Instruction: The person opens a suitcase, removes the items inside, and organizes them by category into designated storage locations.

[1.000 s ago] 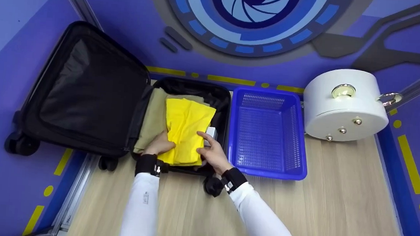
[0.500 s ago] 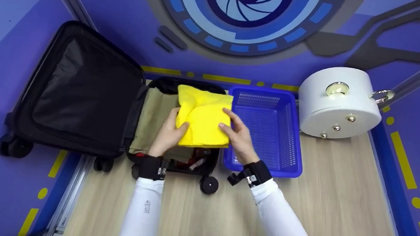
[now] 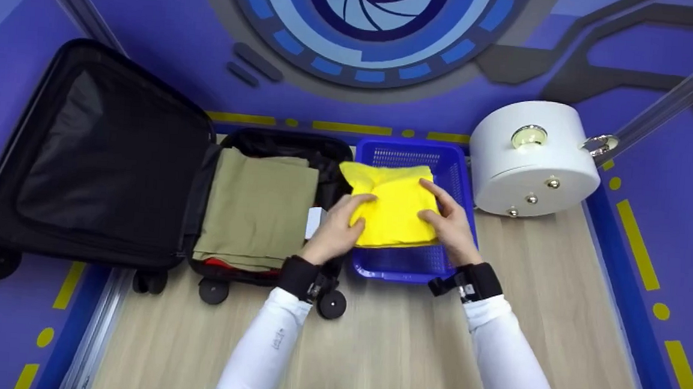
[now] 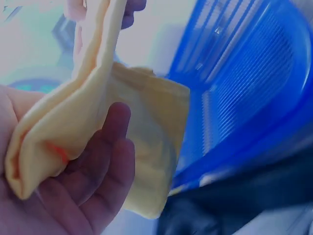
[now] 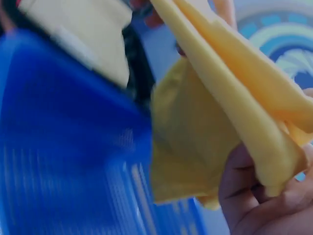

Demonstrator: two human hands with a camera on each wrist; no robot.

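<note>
A folded yellow cloth (image 3: 392,212) hangs over the blue plastic basket (image 3: 404,276) in the head view. My left hand (image 3: 340,225) grips its left edge, thumb on top. On the opposite edge, my right hand (image 3: 448,223) holds it the same way. The left wrist view shows the fingers (image 4: 115,161) curled under the folded layers of cloth (image 4: 63,122). In the right wrist view, fingers (image 5: 242,181) wrap beneath the cloth's (image 5: 195,137) lower folds, and part of it droops below the hand.
An open black suitcase (image 3: 108,156) stands left of the basket. Folded khaki cloth (image 3: 258,207) lies in its right half, beside a small white box (image 3: 315,221). A white round case (image 3: 532,161) with metal knobs sits right of the basket, against the patterned wall (image 3: 328,106).
Both hands have lifted the yellow cloth out of the suitcase and carried it right, over the basket. The khaki cloth beneath is now uncovered. The head view has shifted right.
</note>
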